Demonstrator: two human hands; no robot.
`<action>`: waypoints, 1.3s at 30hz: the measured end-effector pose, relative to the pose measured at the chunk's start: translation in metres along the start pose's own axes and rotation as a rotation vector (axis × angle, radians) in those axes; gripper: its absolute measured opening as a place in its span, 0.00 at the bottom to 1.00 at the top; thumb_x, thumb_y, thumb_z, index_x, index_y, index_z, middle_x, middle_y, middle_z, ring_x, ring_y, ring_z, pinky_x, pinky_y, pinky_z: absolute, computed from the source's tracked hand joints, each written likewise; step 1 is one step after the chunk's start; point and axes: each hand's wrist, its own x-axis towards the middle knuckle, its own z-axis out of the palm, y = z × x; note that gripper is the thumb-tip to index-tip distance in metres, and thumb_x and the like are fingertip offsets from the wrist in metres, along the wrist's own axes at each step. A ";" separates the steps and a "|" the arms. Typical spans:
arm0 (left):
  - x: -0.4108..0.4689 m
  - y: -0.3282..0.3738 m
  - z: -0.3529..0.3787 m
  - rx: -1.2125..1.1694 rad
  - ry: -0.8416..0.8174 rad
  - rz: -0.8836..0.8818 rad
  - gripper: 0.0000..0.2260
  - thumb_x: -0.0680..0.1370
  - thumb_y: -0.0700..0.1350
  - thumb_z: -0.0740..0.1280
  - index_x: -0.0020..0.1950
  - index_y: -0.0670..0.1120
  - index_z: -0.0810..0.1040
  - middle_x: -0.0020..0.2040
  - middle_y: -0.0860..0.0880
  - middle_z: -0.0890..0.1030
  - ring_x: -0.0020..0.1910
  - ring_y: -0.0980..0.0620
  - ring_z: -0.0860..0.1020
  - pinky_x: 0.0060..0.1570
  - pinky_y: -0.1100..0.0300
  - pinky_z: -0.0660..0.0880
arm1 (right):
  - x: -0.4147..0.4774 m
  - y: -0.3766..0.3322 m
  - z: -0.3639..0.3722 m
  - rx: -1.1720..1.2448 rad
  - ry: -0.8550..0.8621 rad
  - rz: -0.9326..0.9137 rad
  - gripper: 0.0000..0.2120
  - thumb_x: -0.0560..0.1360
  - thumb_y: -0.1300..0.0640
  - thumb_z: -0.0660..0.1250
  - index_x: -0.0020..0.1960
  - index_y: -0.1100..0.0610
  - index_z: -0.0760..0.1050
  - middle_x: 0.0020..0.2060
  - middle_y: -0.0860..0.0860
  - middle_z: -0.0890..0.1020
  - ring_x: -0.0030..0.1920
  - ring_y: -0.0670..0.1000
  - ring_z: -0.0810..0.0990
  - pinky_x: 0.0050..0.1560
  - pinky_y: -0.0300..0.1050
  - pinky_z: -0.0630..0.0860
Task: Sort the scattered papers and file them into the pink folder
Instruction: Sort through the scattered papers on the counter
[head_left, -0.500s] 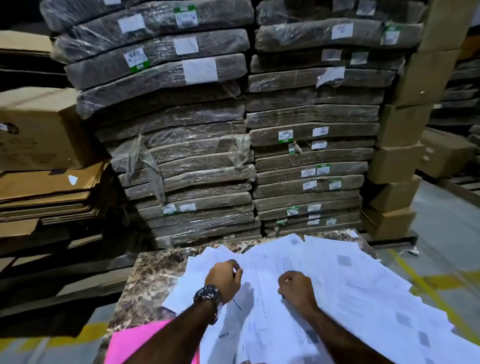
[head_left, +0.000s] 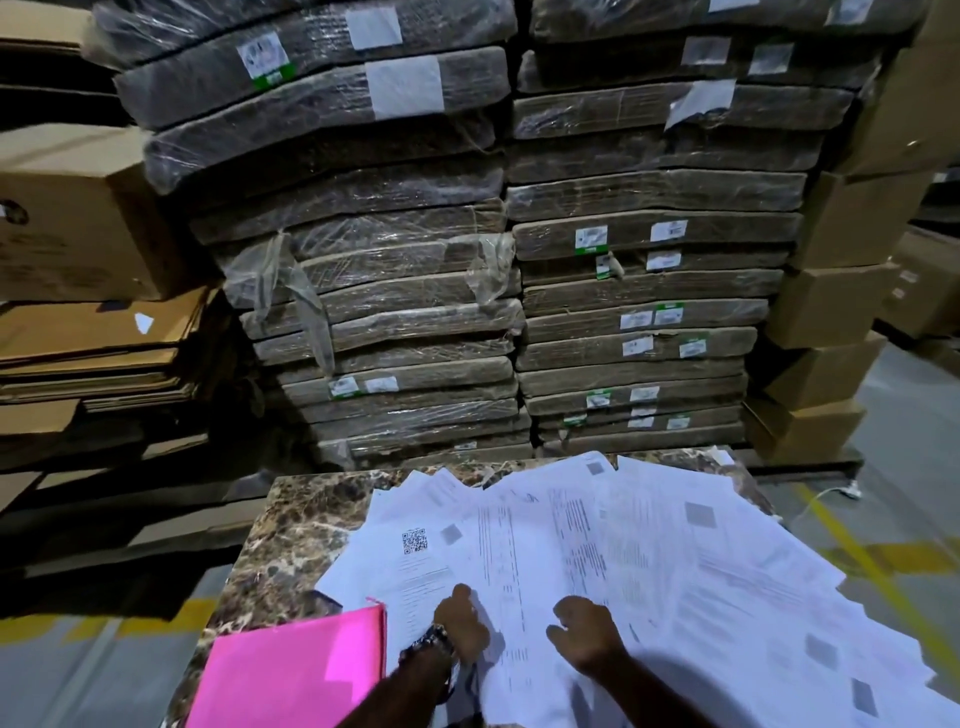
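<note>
White printed papers (head_left: 649, 561) lie fanned in an overlapping heap over the right and middle of a brown marble table (head_left: 301, 530). The pink folder (head_left: 291, 675) lies closed at the near left corner, its right edge tucked under the sheets. My left hand (head_left: 464, 626), with a watch at the wrist, curls its fingers at the left edge of a middle sheet. A little to its right, my right hand (head_left: 587, 636) sits on the heap with fingers curled down into the papers and thumb out. What lies under either hand's fingertips is hidden.
Tall stacks of plastic-wrapped flat bundles (head_left: 395, 312) rise right behind the table's far edge. Cardboard boxes (head_left: 841, 312) are piled at the right and flattened cardboard (head_left: 93, 343) at the left. Grey floor with yellow lines (head_left: 872, 561) runs past the right side.
Both hands have drawn back toward me along the papers. More of a sheet with a QR code and more of the pink folder now show.
</note>
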 end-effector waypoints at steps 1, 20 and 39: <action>0.000 0.000 0.003 -0.027 -0.027 -0.019 0.19 0.78 0.40 0.60 0.68 0.47 0.64 0.62 0.43 0.74 0.66 0.45 0.72 0.58 0.61 0.70 | 0.002 0.001 0.001 -0.020 -0.003 0.005 0.28 0.61 0.38 0.49 0.48 0.51 0.77 0.37 0.39 0.73 0.50 0.50 0.78 0.40 0.31 0.61; 0.006 0.010 0.022 -0.179 0.191 -0.110 0.10 0.73 0.42 0.66 0.51 0.54 0.81 0.54 0.53 0.79 0.60 0.54 0.77 0.54 0.68 0.70 | 0.007 -0.003 -0.002 -0.017 -0.084 0.125 0.13 0.72 0.47 0.64 0.55 0.51 0.77 0.54 0.46 0.81 0.60 0.50 0.77 0.58 0.36 0.69; 0.016 0.013 0.032 -0.312 0.267 -0.173 0.12 0.73 0.38 0.65 0.51 0.50 0.83 0.57 0.53 0.82 0.58 0.53 0.78 0.56 0.67 0.71 | 0.022 0.003 -0.013 -0.071 -0.259 0.079 0.11 0.64 0.44 0.58 0.30 0.48 0.60 0.32 0.45 0.69 0.44 0.53 0.72 0.37 0.39 0.67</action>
